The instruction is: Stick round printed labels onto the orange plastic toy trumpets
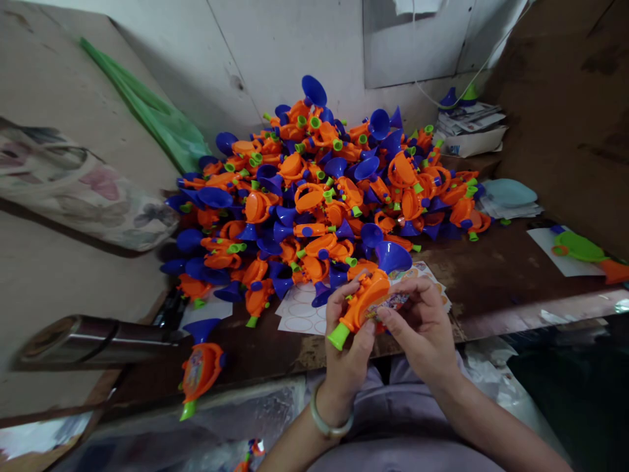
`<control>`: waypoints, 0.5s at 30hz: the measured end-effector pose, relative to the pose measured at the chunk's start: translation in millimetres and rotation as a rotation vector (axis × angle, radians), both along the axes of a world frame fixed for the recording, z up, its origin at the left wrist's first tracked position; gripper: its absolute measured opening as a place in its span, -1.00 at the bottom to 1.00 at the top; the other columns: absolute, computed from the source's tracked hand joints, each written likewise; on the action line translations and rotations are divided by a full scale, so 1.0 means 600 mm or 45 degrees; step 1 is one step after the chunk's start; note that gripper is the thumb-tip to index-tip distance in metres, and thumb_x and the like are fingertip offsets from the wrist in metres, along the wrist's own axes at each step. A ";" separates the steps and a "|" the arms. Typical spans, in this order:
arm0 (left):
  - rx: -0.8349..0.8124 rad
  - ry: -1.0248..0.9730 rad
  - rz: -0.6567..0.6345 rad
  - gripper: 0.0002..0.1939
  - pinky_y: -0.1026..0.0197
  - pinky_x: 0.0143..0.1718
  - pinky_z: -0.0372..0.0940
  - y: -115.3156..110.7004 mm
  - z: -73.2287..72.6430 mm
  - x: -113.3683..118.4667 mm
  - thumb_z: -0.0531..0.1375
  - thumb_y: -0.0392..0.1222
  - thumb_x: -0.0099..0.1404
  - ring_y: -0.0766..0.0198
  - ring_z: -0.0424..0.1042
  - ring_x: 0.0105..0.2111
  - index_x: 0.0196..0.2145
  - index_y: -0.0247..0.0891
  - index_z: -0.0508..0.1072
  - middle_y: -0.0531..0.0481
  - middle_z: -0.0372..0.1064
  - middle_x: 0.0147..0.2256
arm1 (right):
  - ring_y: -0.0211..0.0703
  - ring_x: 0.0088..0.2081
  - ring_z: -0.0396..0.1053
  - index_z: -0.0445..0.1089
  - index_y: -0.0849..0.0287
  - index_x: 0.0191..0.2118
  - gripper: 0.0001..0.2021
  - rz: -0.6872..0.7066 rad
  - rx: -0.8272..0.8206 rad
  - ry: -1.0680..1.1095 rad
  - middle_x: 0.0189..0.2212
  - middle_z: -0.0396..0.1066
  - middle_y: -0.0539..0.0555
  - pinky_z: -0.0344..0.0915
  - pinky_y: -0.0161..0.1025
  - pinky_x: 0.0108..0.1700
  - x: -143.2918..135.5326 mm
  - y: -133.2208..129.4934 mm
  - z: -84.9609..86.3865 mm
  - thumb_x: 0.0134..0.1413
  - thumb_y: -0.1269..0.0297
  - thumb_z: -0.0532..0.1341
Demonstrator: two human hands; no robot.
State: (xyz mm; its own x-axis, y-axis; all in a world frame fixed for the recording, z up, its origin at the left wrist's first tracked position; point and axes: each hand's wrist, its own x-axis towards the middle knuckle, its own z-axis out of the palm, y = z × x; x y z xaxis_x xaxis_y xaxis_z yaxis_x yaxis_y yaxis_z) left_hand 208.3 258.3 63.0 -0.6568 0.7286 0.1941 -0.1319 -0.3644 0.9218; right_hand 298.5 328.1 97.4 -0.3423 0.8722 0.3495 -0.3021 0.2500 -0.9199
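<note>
A person's left hand (346, 344) grips an orange toy trumpet (364, 300) while the right hand (426, 331) pinches a printed sticker (393, 302) at the toy's round side; how much of it is stuck down cannot be told. The held trumpet hangs over the front part of a brown table (496, 278), its blue bell toward the heap and its green mouthpiece toward the person. A pale bangle (330, 419) circles the left wrist.

Ahead, a mound of similar trumpets (309, 196) reaches back toward the white wall (295, 39), its near fringe just beyond the fingers and overlapping a white sheet (299, 313) with round outlines. A printed sheet (428, 270) lies behind the right hand.

At left, a stickered trumpet (200, 372) lies at the table's front edge, near a metal flask (98, 341). The widest open stretch of tabletop runs right of the hands, as far as a white paper (550, 246) and a green toy (582, 248).
</note>
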 end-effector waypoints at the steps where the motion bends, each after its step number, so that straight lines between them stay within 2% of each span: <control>1: 0.009 -0.001 -0.005 -0.55 -0.10 0.28 0.39 0.000 0.000 0.000 0.37 0.01 0.38 -0.08 0.47 0.24 0.16 -0.06 0.47 -0.15 0.44 0.23 | -0.25 -0.34 0.46 0.39 0.00 -0.11 -0.77 0.003 -0.002 0.009 -0.28 0.45 -0.06 0.47 -0.37 -0.32 -0.001 0.000 0.000 0.22 0.27 0.44; 15: -0.004 0.018 0.031 -0.56 -0.11 0.26 0.40 0.000 -0.002 -0.001 0.37 0.00 0.36 -0.07 0.50 0.19 0.15 -0.08 0.47 -0.16 0.46 0.18 | -0.34 -0.33 0.48 0.43 -0.02 -0.14 -0.70 0.023 -0.104 0.082 -0.28 0.46 -0.11 0.45 -0.46 -0.30 -0.003 -0.004 0.008 0.11 0.49 0.42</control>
